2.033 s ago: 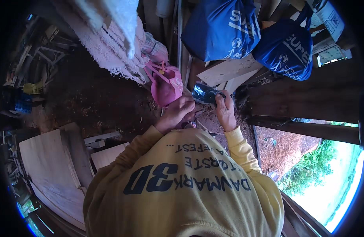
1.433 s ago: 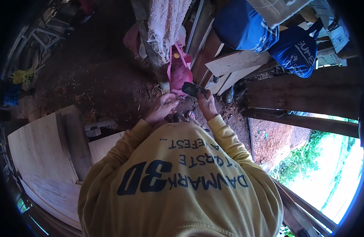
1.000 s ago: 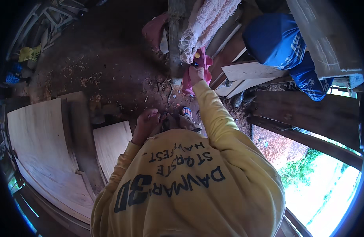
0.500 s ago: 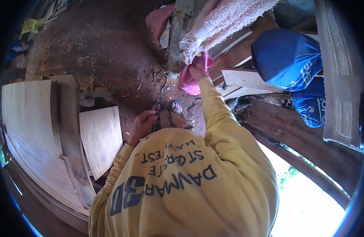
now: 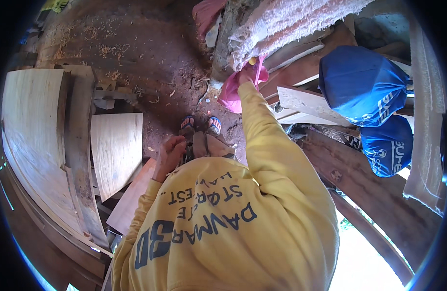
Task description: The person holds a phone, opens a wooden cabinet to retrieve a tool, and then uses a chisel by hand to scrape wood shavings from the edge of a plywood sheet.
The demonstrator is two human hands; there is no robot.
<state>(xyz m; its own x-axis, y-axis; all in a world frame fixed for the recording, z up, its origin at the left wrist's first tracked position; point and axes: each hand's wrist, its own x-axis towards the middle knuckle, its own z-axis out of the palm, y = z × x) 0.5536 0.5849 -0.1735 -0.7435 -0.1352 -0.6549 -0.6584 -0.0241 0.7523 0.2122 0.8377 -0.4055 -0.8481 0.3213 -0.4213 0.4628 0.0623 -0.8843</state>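
A pink bag (image 5: 230, 94) hangs by its straps at the far side, just under a fuzzy pink towel. Into its mouth reaches my right hand (image 5: 245, 77), the arm stretched out; the fingers are hidden in the bag, so their grip does not show. Something small and yellow (image 5: 253, 61) shows at the bag's top, beside the straps. My left hand (image 5: 171, 154) is held low in front of my waist, fingers curled in; whatever it holds, if anything, is too small to make out.
Two blue tied sacks (image 5: 361, 82) hang at the right beside a pale cloth (image 5: 428, 121). Wooden boards (image 5: 34, 116) and a smaller panel (image 5: 118, 150) lean at the left. Shavings (image 5: 114, 51) litter the dirt floor. Heavy timbers (image 5: 359, 179) cross the right side, near a bright opening.
My view has shifted, and another reddish board now shows at the left beside my sleeve. My right hand stays at the pink bag, reaching a little deeper; my left remains curled at my waist.
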